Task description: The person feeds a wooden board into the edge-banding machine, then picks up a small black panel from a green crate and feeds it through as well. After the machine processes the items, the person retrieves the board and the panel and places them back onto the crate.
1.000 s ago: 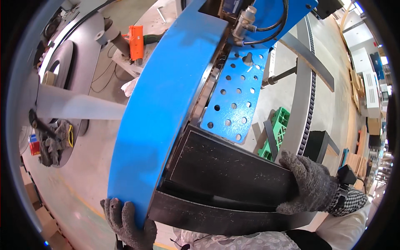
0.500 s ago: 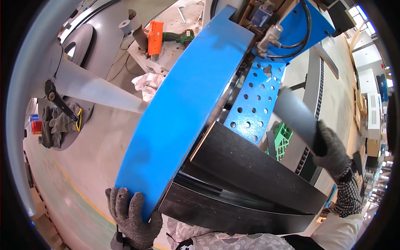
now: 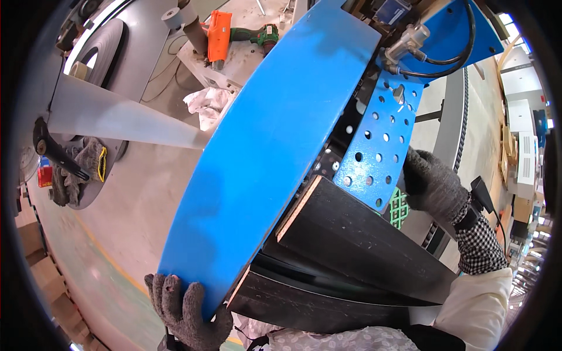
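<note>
A long blue machine panel [image 3: 257, 152] runs slantwise through the middle of the view. My left hand [image 3: 187, 310], in a grey knit glove, lies at its near end with the fingers spread and the thumb apart. To the right, my gloved right hand [image 3: 436, 184] is beside the edge of a blue perforated plate [image 3: 369, 137]. Its fingers curl inward, and their tips are partly hidden; what they hold does not show. Two black boards [image 3: 363, 234] with pale cut edges sit between the blue panel and my body, a dark gap between them.
An orange and green power tool [image 3: 249, 36] lies on a whitish stand at the back. Black hoses [image 3: 445, 73] loop from a metal fitting at the far right. Left are a pale tube [image 3: 123, 114], grey gloves [image 3: 82, 169] and a coiled dark band [image 3: 108, 50]. Green lattice [image 3: 399, 207] shows below the plate.
My right hand has moved left and inward to the perforated plate. The dark flat strip it held no longer shows. My left hand stays at the panel's end; the view has shifted slightly.
</note>
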Available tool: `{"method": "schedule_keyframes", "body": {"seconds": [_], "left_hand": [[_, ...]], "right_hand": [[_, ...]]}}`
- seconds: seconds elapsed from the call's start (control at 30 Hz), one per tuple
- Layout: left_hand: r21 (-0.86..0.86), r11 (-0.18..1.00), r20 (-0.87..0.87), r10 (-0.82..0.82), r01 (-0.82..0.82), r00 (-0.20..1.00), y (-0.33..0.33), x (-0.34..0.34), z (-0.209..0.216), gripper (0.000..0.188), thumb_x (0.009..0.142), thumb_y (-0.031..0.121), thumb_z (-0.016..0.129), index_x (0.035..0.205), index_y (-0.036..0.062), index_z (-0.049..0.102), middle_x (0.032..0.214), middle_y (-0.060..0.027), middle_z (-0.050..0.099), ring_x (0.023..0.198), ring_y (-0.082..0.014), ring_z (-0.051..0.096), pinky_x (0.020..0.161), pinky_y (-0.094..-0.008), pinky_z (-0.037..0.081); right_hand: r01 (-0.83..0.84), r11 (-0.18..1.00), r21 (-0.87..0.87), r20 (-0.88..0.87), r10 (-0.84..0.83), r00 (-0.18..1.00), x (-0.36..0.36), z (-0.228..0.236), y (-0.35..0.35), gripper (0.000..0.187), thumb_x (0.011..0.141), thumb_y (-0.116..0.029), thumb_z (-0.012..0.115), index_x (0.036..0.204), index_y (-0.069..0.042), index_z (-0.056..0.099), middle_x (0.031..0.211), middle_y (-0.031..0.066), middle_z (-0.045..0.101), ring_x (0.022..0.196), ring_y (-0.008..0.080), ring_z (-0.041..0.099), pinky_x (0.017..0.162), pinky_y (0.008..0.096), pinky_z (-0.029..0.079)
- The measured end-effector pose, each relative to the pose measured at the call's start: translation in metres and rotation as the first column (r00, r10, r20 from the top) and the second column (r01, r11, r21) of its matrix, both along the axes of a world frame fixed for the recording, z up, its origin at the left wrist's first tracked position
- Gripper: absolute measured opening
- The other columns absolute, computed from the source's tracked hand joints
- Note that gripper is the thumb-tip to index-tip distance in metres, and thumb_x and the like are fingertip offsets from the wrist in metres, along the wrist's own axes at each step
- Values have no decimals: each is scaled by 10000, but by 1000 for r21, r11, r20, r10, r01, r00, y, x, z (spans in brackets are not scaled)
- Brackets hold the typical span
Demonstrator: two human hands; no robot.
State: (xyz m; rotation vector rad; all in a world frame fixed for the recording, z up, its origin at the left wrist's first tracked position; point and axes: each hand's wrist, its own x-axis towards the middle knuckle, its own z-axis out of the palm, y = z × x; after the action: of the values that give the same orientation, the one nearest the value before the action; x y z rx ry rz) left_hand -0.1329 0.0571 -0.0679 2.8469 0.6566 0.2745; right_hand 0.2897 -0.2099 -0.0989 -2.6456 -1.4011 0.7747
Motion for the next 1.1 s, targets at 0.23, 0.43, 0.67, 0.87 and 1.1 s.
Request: {"method": "schedule_keyframes", "body": {"seconds": [0.23,0.43,0.67,0.87,1.1], "left_hand": [[32,999,28,24,-24,999,-3,-5,3,394,908,247,724,1236,42,652,1305,-240,597,1200,-527,576,1023,-673,466],[31,999,2,25,-25,1000,-4,-29,-19,532,893,298,699,1358,74,569,1478,-219,484,1399,-554,422,1156,-739,312],[119,992,4,-29,28,1000,-10,-18,-26,443,980,260,665,1351,35,580,1458,-218,515,1352,-532,482,1149,-675,374],[-449,707,236,-496,546,836,-102,-52,-43,360,809,34,710,1167,60,684,1100,-187,685,989,-406,675,868,-556,539],[-229,437,322,-809,870,492,-170,-33,-112,209,787,152,764,994,145,733,1084,-53,731,828,-255,697,733,-464,539]], "right_hand": [[52,999,17,-46,-51,998,39,5,14,1090,663,-27,866,1623,-183,376,1259,199,638,1168,358,668,991,442,582],[47,981,189,-72,-34,997,95,-7,-13,1090,646,39,822,1622,-156,377,1241,172,642,1110,316,674,950,398,594],[-126,972,198,537,0,844,73,34,-28,840,812,-149,831,1566,-166,461,1503,124,563,1338,316,573,1132,451,505],[-146,889,434,515,-112,850,-88,171,-188,514,954,-138,722,1454,-112,606,1419,133,645,1309,291,606,1127,424,497],[763,-222,607,-590,-769,246,-274,72,-461,408,1003,-140,714,1388,-24,641,1255,73,716,1181,184,663,1052,353,529]]}}
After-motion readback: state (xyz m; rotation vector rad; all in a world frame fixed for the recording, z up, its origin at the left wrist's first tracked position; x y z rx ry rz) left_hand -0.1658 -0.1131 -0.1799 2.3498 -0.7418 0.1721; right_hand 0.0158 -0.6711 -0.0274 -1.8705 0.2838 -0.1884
